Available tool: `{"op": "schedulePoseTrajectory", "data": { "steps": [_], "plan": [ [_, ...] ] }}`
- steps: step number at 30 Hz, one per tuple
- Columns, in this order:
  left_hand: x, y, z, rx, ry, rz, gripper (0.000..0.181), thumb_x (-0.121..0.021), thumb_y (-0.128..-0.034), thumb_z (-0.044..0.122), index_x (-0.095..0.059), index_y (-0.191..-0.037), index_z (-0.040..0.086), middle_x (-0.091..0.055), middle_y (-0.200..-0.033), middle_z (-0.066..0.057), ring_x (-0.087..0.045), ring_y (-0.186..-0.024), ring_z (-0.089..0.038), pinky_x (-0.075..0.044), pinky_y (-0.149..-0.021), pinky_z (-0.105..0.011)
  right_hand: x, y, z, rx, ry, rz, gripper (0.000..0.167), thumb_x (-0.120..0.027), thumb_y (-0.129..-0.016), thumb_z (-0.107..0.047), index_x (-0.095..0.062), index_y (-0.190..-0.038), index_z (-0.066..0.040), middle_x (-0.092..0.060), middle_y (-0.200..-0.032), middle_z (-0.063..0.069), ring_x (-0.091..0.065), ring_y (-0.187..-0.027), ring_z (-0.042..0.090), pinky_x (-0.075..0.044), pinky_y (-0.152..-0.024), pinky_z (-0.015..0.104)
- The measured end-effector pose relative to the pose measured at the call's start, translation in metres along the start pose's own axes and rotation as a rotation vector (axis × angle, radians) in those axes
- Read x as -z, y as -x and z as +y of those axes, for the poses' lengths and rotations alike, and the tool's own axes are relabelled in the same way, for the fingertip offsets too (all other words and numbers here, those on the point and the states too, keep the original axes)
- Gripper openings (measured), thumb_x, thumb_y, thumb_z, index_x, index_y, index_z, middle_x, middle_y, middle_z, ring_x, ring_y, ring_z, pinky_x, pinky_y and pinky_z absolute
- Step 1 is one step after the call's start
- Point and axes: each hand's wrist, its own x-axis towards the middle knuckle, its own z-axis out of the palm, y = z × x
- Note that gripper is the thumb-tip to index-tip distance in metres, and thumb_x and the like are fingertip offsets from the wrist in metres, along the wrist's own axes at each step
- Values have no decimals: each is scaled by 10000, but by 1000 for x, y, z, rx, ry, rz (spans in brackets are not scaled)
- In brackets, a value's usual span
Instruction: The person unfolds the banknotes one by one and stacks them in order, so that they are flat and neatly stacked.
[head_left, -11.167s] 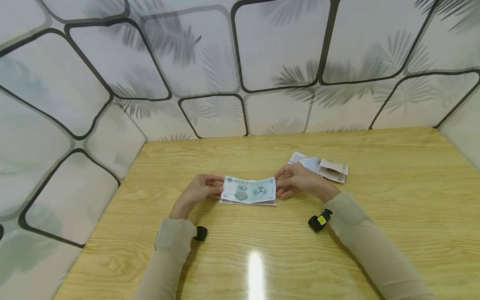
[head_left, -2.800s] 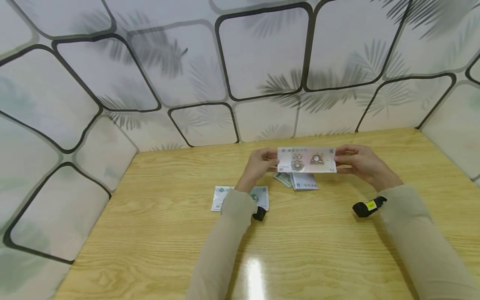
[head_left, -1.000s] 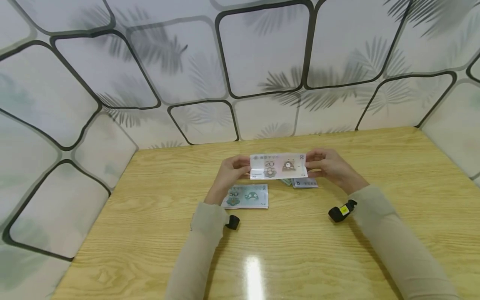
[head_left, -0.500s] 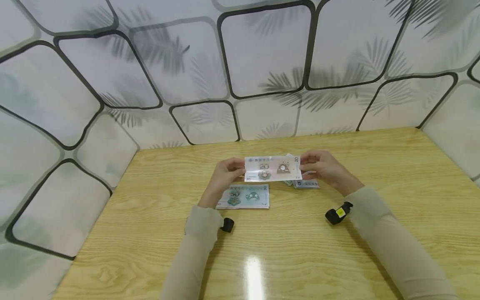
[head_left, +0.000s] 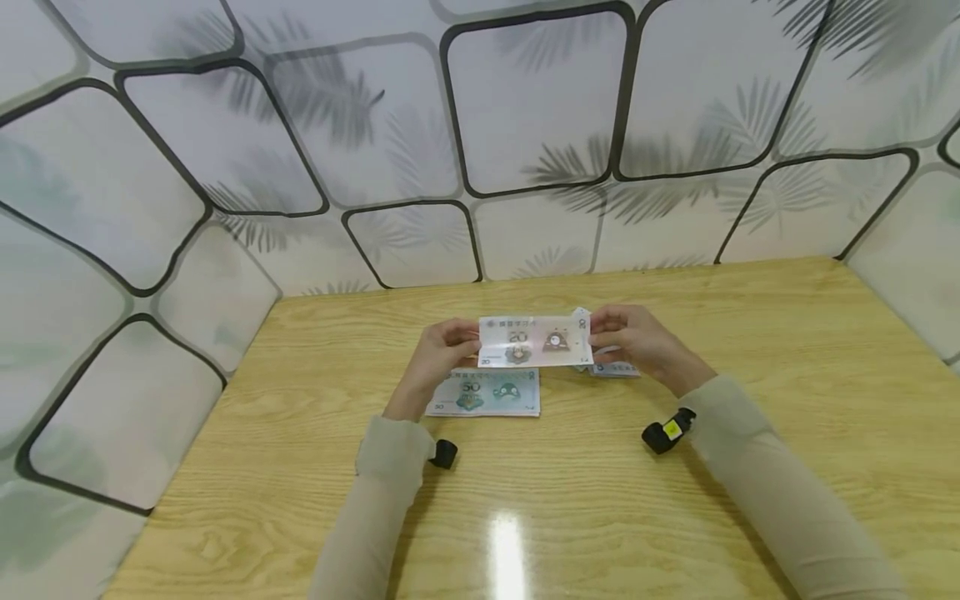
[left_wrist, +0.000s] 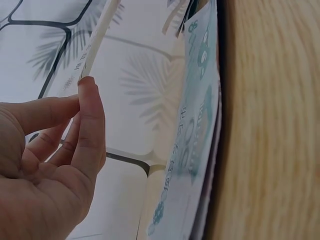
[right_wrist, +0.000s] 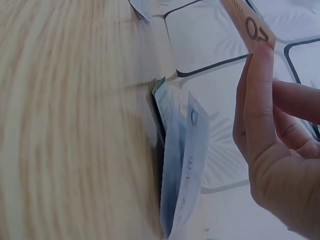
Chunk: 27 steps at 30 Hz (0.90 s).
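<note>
Both ends of the 20 note (head_left: 535, 343) were pinched thumb-to-finger, left hand (head_left: 433, 360) at nine o'clock, right hand (head_left: 637, 343) at three, its long axis spanning them above the table (head_left: 585, 500), the 50 note (head_left: 487, 397) lying around seven, nearer the left hand.

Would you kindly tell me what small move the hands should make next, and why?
Probably lower the 20 note toward the 50 note: the left hand and right hand pinch its opposite ends, holding it raised, while the 50 note lies nearby, lower down.
</note>
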Motion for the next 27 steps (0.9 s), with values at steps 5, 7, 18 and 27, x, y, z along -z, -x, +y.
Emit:
{"op": "schedulePoseTrajectory", "data": {
  "steps": [5, 7, 18, 27],
  "plan": [
    [3, 3, -2, -4, -16, -2, 256, -607, -965, -99, -622, -1219, -123, -669, -972, -93, -612, -806, -121, -600, -718, -242, -4, -1, 2, 1, 7, -11, 179, -550, -989, 92, -528, -1167, 98, -601, -969, 65, -629, -816, 162, -613, -726, 297],
    [5, 4, -4, -3, -25, 0, 248, -602, -970, -94, -623, -1215, -120, -663, -972, -95, -611, -806, -125, -598, -717, -240, -5, -2, 3, 3, 7, -19, 186, -545, -989, 96, -523, -1173, 110, -607, -972, 68, -632, -816, 164, -612, -723, 297],
    [15, 9, -7, 15, -37, -14, 272, -591, -988, -67, -614, -1258, -94, -664, -986, -83, -613, -814, -129, -594, -759, -272, -14, -5, 3, -22, 5, -38, 178, -521, -985, 112, -517, -1163, 112, -608, -981, 93, -638, -815, 181, -608, -699, 300],
    [25, 15, -9, 75, 39, -59, 388, -559, -1009, -60, -528, -1394, -25, -637, -985, -81, -609, -851, -156, -572, -806, -281, -22, -8, 4, -30, -8, -31, 242, -539, -983, 101, -507, -1218, 149, -632, -972, 90, -655, -824, 185, -611, -699, 290]
  ]
}}
